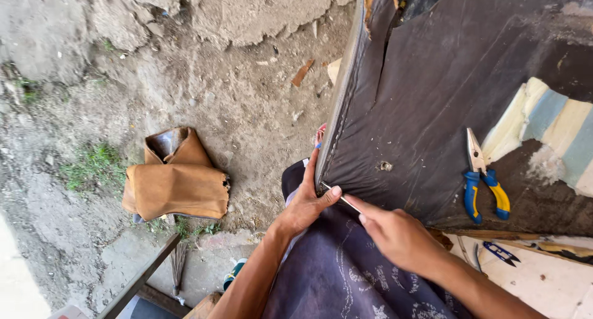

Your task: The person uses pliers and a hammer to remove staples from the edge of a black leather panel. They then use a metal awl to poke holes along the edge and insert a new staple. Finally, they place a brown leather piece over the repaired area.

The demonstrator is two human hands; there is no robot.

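A worn dark brown leather cushion (445, 103) lies in front of me, its seamed edge running down the left side. My left hand (307, 201) pinches that edge near the lower corner, thumb on top. My right hand (395, 235) grips a thin metal tool (341, 198) whose tip meets the seam by my left thumb. Torn cover at the right shows striped foam (550, 127).
Blue-and-yellow pliers (482, 183) lie on the cushion. Small blue snips (500, 252) rest on a pale board at lower right. A folded tan leather piece (176, 180) lies on the dirt ground at left. A dark metal bar (142, 276) crosses bottom left.
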